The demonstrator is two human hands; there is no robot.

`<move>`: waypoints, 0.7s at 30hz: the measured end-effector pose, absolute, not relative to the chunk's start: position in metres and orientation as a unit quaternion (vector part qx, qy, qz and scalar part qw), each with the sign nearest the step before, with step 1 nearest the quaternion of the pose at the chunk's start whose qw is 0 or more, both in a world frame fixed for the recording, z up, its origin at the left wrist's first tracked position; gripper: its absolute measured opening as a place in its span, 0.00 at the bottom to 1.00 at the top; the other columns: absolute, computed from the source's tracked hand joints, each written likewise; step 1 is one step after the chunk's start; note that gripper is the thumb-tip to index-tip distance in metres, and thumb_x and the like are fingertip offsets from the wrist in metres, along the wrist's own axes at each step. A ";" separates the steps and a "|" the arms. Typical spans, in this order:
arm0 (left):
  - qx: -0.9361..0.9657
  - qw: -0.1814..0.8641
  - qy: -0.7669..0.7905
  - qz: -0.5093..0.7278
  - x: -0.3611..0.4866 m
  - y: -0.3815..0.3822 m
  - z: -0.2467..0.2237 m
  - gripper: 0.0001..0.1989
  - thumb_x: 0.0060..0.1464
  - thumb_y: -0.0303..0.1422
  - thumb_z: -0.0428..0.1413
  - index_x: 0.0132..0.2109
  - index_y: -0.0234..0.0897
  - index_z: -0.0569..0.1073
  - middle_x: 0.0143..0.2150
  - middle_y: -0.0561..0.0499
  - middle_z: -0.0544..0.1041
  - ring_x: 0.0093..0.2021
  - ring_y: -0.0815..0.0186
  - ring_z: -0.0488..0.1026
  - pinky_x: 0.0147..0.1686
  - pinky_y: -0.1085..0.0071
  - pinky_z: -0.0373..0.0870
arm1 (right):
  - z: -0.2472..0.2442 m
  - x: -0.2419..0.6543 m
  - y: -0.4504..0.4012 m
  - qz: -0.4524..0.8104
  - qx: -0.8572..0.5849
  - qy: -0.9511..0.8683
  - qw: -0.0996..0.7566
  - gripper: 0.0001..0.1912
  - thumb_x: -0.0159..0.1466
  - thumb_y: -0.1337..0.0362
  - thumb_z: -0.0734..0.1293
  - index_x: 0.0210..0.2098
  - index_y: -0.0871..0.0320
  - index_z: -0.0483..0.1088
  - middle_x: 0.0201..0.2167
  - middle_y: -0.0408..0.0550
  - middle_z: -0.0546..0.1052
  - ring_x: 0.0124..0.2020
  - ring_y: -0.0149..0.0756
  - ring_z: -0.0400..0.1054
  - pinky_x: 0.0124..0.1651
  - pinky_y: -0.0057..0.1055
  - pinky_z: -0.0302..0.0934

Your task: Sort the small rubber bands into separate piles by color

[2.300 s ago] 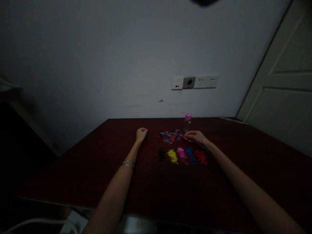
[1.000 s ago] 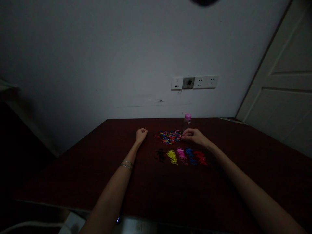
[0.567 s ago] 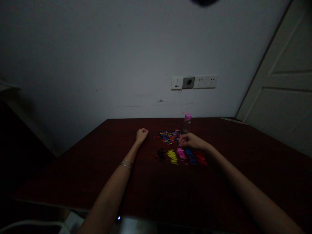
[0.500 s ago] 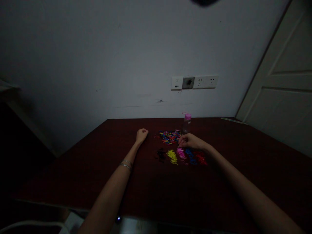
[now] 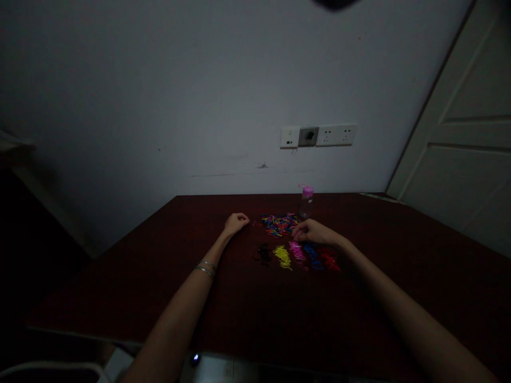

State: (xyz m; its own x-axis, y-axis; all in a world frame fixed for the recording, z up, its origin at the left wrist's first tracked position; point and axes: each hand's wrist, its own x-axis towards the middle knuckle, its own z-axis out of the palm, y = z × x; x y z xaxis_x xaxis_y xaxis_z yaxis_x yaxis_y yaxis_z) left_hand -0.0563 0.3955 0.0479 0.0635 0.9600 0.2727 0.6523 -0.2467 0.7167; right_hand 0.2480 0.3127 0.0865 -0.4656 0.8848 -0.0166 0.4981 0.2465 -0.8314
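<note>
A mixed heap of small coloured bands (image 5: 279, 224) lies on the dark red table (image 5: 255, 303). In front of it are sorted piles: black (image 5: 264, 254), yellow (image 5: 282, 257), pink (image 5: 297, 252), blue (image 5: 313, 257) and red (image 5: 329, 259). My left hand (image 5: 237, 222) rests left of the heap with thumb and fingertips pinched together; anything between them is too small to tell. My right hand (image 5: 309, 232) is closed at the heap's right edge, just above the pink pile, its fingertips together; what they hold, if anything, cannot be made out.
A clear bottle with a pink cap (image 5: 306, 201) stands behind my right hand. Wall sockets (image 5: 318, 136) sit above the table's back edge. A white door (image 5: 467, 127) is at the right. Below the front edge shows a pale object with a small light (image 5: 195, 358).
My left hand has moved slightly right, closer to the heap. My right hand has hardly moved, staying beside the heap.
</note>
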 end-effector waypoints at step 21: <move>0.762 0.105 0.580 0.267 -0.048 0.371 0.061 0.12 0.45 0.41 0.54 0.34 0.42 0.76 0.29 0.53 0.73 0.31 0.67 0.68 0.26 0.76 0.55 | 0.074 0.298 0.338 0.296 -0.545 -0.707 0.340 0.11 0.50 0.63 0.63 0.29 0.63 0.72 0.23 0.48 0.75 0.24 0.32 0.66 0.26 0.26 0.58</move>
State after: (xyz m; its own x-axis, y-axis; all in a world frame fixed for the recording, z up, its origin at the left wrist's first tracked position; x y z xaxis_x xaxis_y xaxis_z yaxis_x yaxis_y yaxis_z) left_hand -0.0478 0.3708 0.0613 0.1841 0.9404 0.2858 0.8282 -0.3050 0.4701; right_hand 0.2978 0.3381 0.0744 -0.1750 0.9718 0.1582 0.5685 0.2309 -0.7896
